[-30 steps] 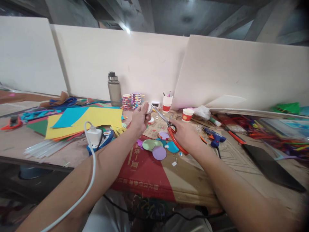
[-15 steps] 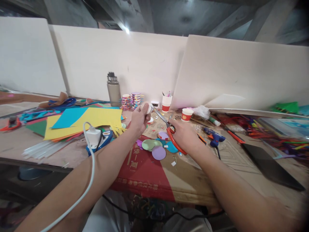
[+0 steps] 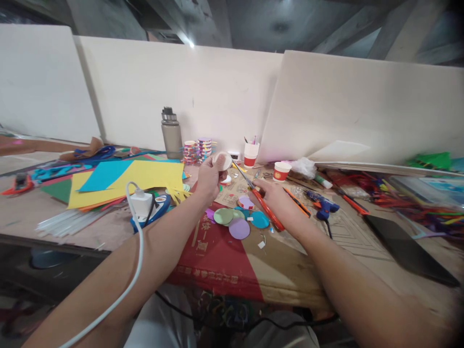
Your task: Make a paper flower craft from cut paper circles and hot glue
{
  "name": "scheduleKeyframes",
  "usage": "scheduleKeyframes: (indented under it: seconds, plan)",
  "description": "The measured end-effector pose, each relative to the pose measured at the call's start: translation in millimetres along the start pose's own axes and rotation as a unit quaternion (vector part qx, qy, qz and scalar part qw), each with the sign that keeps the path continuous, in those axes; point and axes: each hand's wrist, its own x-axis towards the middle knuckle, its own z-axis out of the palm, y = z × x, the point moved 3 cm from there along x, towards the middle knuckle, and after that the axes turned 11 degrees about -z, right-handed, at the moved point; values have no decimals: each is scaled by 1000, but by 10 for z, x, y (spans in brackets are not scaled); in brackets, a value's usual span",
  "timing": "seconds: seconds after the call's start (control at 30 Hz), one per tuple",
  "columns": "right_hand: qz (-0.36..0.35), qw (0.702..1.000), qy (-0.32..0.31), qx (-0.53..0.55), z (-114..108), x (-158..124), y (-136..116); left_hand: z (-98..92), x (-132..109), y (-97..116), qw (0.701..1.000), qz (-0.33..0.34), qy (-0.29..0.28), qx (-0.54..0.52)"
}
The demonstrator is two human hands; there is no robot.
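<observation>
My left hand (image 3: 210, 176) is closed on a white round piece (image 3: 222, 161), which looks like the cut-off base of a paper cup; its flat face shows. In my right hand (image 3: 271, 193) is a pair of scissors (image 3: 266, 209) with orange-red handles. The blades point up and left, with their tips beside the edge of the round piece; I cannot tell if they touch it. Below the hands lie green paper discs (image 3: 223, 216), a purple disc (image 3: 239, 229), a blue disc (image 3: 260, 220) and a short cup base with a purple top (image 3: 245, 202).
Behind the hands stand a bottle (image 3: 171, 133), decorated cup stacks (image 3: 205, 149) and a cup of pens (image 3: 251, 154). A red paper cup (image 3: 282, 171) and a blue glue gun (image 3: 325, 207) are right. Coloured sheets (image 3: 155, 174) and a power strip (image 3: 159, 208) lie left, its white cable (image 3: 139, 261) crossing my left arm.
My left hand has tilted the white round piece so more of its flat face shows. The scissors' handles have come together in my right hand.
</observation>
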Motion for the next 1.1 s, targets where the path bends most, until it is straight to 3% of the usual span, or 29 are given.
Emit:
scheduleKeyframes:
  seconds: [0.27, 0.47, 0.7, 1.1]
  plan:
    - [28, 997, 2, -66, 22, 35, 120, 99, -66, -28, 996, -65, -60, 1]
    - [7, 999, 16, -39, 13, 21, 121, 129, -82, 5, 997, -59, -45, 39]
    - [-1, 1000, 6, 17, -34, 12, 70, 124, -62, 9, 988, -101, -113, -13]
    - [-17, 997, -2, -70, -52, 7, 91, 97, -50, 24, 983, -142, -105, -58]
